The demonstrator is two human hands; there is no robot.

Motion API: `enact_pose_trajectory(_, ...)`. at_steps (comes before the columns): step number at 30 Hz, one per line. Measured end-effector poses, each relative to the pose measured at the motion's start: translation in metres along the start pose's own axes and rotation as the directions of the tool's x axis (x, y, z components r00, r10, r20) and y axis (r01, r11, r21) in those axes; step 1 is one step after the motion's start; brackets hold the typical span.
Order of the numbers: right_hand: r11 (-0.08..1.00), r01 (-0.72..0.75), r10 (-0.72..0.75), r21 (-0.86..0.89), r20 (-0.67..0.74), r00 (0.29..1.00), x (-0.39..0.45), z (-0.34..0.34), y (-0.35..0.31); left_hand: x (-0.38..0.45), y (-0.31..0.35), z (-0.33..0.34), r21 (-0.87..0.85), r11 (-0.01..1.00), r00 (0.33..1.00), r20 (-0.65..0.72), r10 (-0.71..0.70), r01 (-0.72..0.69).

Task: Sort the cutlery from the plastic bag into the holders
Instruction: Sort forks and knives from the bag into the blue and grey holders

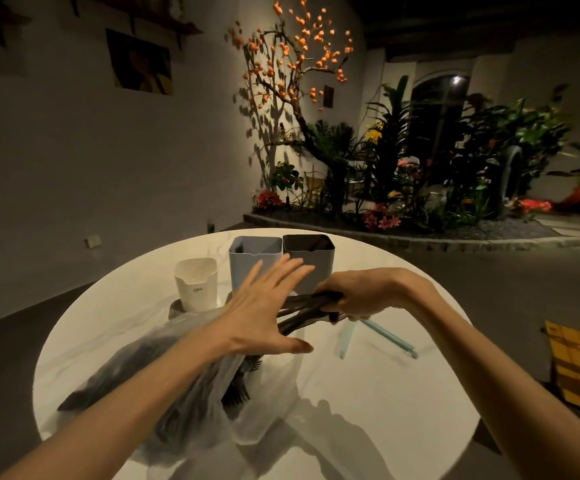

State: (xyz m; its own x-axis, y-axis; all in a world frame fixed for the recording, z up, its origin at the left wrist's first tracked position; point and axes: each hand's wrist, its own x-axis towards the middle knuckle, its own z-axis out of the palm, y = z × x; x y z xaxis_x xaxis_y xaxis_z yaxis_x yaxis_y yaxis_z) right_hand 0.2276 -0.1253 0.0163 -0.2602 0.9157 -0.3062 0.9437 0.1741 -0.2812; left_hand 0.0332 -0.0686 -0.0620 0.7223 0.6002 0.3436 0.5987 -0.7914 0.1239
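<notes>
Three holders stand at the far side of the round table (368, 393): a white holder (196, 284), a blue holder (252, 261) and a grey holder (312, 259), the blue and grey touching; something dark shows inside the blue one, though what it is I cannot tell, and the white one looks empty. The right hand (361, 294) is clenched round a bundle of dark cutlery (304, 311), held just before the grey holder; the left hand (264, 310) hovers above the plastic bag (191, 386), flat with fingers spread wide, gripping nothing. The bag lies on its side in the middle of the table with many dark pieces inside, fork tines showing at its mouth; two pale blue utensils (389, 336) lie loose on the table near the right hand. By my judgement the sorting is at an early stage; most of the cutlery is left to place.
</notes>
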Motion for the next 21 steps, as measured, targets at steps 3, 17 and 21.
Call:
enact_pose_trajectory(3,1.0,-0.01,0.01,0.007,-0.015,1.0,-0.012,-0.015,0.006,0.03,0.012,0.006,-0.274,0.952,0.984,0.147,-0.102,0.139)
enact_pose_trajectory(17,0.604,0.362,0.193,0.71,-0.57,0.798,0.029,0.042,0.063,0.054,0.037,0.044,-0.899,-0.263,0.932,0.362,0.003,0.35)
enact_pose_trajectory(21,0.461,0.481,0.266,0.746,-0.633,0.727,0.06,0.07,0.06,0.05,0.025,0.057,-0.878,-0.372,0.939,0.341,-0.046,0.301)
